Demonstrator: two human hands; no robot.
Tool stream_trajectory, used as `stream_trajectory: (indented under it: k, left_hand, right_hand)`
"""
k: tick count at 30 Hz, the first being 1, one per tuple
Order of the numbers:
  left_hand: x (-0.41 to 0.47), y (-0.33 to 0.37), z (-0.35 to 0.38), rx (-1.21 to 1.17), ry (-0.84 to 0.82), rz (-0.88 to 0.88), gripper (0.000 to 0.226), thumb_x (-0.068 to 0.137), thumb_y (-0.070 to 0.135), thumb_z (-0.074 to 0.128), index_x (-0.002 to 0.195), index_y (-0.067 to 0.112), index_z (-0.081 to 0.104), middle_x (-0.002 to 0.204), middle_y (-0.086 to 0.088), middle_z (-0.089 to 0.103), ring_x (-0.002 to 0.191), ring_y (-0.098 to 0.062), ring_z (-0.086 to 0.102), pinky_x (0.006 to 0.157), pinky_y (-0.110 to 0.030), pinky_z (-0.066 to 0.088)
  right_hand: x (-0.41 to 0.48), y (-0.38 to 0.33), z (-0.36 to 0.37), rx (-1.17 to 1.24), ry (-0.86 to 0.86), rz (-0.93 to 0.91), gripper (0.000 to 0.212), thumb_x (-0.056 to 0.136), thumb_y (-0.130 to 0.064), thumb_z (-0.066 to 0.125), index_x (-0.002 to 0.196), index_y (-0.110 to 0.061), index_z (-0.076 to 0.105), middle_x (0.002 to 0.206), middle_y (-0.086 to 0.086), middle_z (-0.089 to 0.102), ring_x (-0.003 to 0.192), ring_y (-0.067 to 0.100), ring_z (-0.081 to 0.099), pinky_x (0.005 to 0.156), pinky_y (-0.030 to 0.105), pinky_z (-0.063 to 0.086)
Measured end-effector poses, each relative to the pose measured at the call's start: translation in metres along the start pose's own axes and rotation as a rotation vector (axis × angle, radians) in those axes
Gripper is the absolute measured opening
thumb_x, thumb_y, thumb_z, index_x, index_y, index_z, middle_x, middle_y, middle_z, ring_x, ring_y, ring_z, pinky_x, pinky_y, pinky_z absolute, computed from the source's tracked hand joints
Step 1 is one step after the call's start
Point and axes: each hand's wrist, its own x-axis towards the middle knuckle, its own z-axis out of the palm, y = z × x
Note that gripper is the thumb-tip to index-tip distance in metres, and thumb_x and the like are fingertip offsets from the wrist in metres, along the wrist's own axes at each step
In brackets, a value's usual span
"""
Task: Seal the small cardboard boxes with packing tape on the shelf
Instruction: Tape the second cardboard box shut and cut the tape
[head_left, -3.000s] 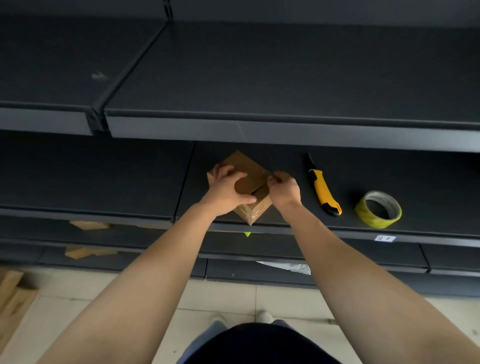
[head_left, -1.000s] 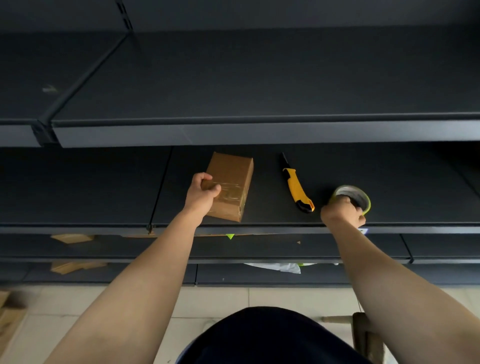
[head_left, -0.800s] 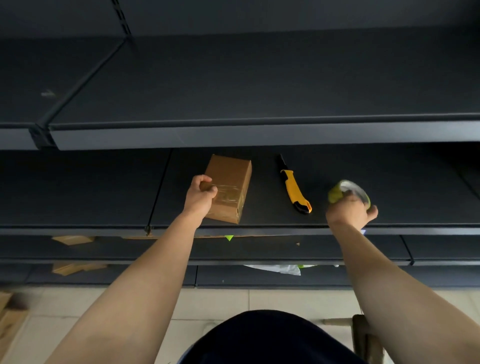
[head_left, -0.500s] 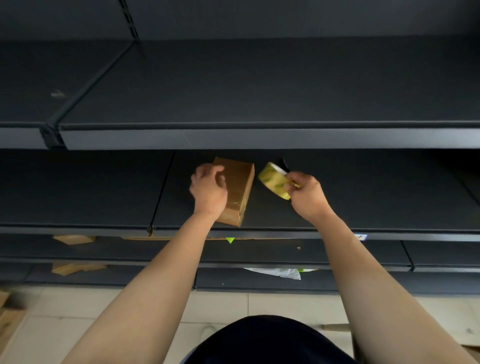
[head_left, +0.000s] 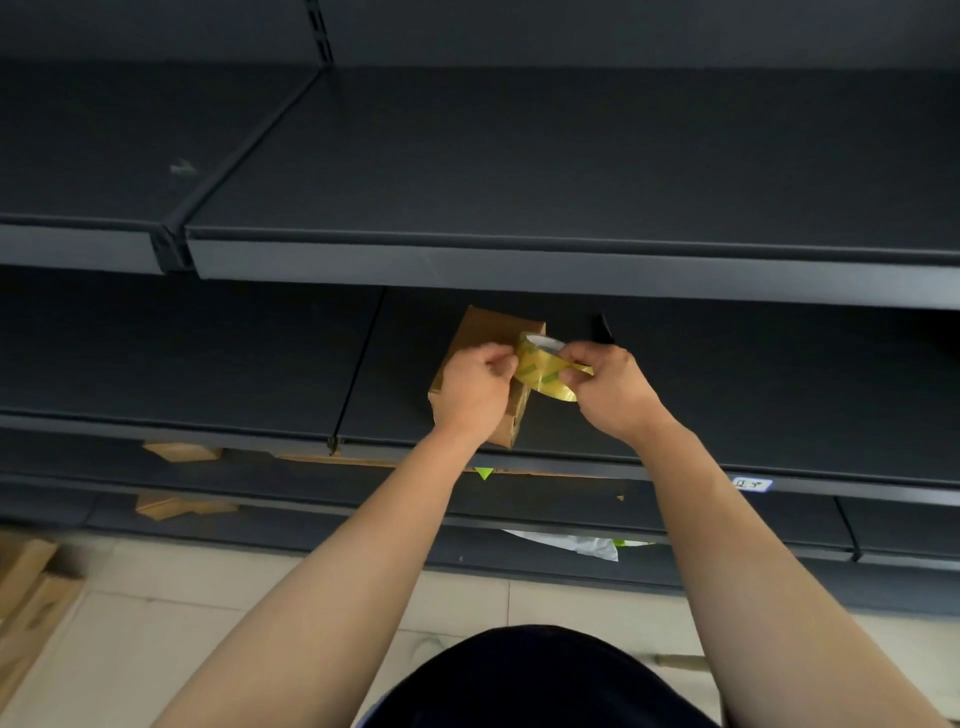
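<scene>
A small brown cardboard box (head_left: 485, 330) lies on the dark middle shelf (head_left: 727, 415). A roll of yellowish packing tape (head_left: 543, 371) is held just above the box's right side. My right hand (head_left: 608, 389) grips the roll from the right. My left hand (head_left: 475, 387) is over the box and pinches at the roll's left edge with thumb and fingers. The hands hide much of the box's top and the roll's far side.
The black tip of a utility knife (head_left: 604, 327) shows behind my right hand. An upper shelf (head_left: 519, 265) overhangs the work spot. Cardboard scraps (head_left: 182, 451) lie on the lower shelf, and flat cardboard (head_left: 26, 597) lies on the tiled floor at left.
My right hand picked the tape roll up from the right of the shelf and carried it left to the box. My left hand let go of the box's side and moved onto the roll.
</scene>
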Motion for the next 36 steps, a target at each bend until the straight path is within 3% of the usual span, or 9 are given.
stream_trajectory:
  k: [4,7,13,17,21,26,30,33,36]
  left_hand:
    - [-0.009,0.008,0.005,0.115,0.076,0.054,0.029,0.098,0.018,0.050,0.122,0.012,0.064,0.117,-0.003,0.065,0.108,-0.016,0.059,0.089,-0.022,0.043]
    - [-0.011,0.012,0.006,0.160,0.105,0.116,0.031,0.098,0.017,0.049,0.125,0.010,0.062,0.120,-0.007,0.063,0.109,-0.019,0.059,0.089,-0.022,0.041]
    - [-0.019,0.019,0.010,0.138,0.165,0.211,0.021,0.096,0.016,0.054,0.103,0.005,0.070,0.102,-0.007,0.067,0.086,-0.012,0.059,0.076,-0.018,0.043]
    - [-0.016,0.019,0.010,0.096,0.155,0.151,0.014,0.089,0.013,0.063,0.100,0.007,0.071,0.097,-0.005,0.070,0.089,-0.017,0.065,0.083,-0.031,0.052]
    - [-0.013,0.020,0.006,0.127,0.135,0.108,0.012,0.092,0.012,0.059,0.096,0.006,0.068,0.095,-0.004,0.068,0.090,-0.018,0.063,0.082,-0.033,0.051]
    - [-0.006,0.021,0.000,0.173,-0.005,0.047,0.008,0.095,0.013,0.051,0.090,0.015,0.056,0.092,0.002,0.058,0.088,-0.015,0.056,0.076,-0.027,0.044]
    - [0.003,0.020,-0.009,-0.010,-0.150,-0.086,0.008,0.095,0.020,0.056,0.092,0.014,0.060,0.092,-0.004,0.064,0.089,-0.019,0.063,0.083,-0.033,0.054]
    - [0.007,0.019,-0.013,-0.143,-0.168,-0.149,0.008,0.092,0.018,0.062,0.086,0.012,0.061,0.081,0.000,0.061,0.074,-0.011,0.060,0.072,-0.024,0.054]
    - [0.011,0.017,-0.018,-0.147,-0.175,-0.183,0.008,0.094,0.014,0.057,0.088,0.009,0.060,0.080,-0.001,0.059,0.069,-0.008,0.055,0.063,-0.018,0.048]
  right_hand:
    - [-0.001,-0.007,0.000,-0.040,0.021,-0.021,0.017,0.095,-0.013,0.048,0.102,-0.023,0.061,0.088,0.001,0.057,0.092,0.028,0.054,0.098,0.045,0.039]
    - [-0.001,-0.014,-0.001,-0.046,0.046,-0.042,0.016,0.094,-0.013,0.048,0.099,-0.021,0.061,0.086,0.004,0.059,0.092,0.030,0.055,0.100,0.047,0.038]
    - [-0.002,-0.023,-0.001,-0.083,0.080,-0.051,0.017,0.095,-0.017,0.048,0.102,-0.017,0.063,0.088,0.005,0.059,0.093,0.032,0.059,0.100,0.054,0.042]
    - [-0.002,-0.024,0.000,-0.097,0.080,-0.047,0.019,0.095,-0.017,0.048,0.105,-0.016,0.064,0.089,0.005,0.060,0.092,0.032,0.059,0.099,0.053,0.042]
    - [-0.003,-0.028,0.001,-0.129,0.062,-0.040,0.023,0.094,-0.017,0.047,0.110,-0.014,0.064,0.101,0.012,0.065,0.097,0.033,0.059,0.099,0.049,0.043]
    - [-0.005,-0.030,-0.002,-0.181,0.050,-0.051,0.026,0.095,-0.019,0.047,0.116,-0.013,0.062,0.105,0.016,0.065,0.097,0.035,0.059,0.092,0.045,0.048]
    - [-0.003,-0.032,-0.006,-0.211,0.018,-0.073,0.030,0.098,-0.025,0.047,0.122,-0.013,0.059,0.111,0.015,0.065,0.104,0.034,0.058,0.098,0.046,0.043]
    - [-0.002,-0.034,-0.006,-0.209,-0.002,-0.090,0.032,0.098,-0.031,0.048,0.122,-0.012,0.059,0.115,0.013,0.064,0.109,0.033,0.057,0.100,0.045,0.041]
    - [0.000,-0.031,-0.005,-0.166,-0.043,-0.070,0.042,0.094,-0.044,0.052,0.122,-0.013,0.060,0.116,0.010,0.064,0.109,0.030,0.058,0.092,0.038,0.045]
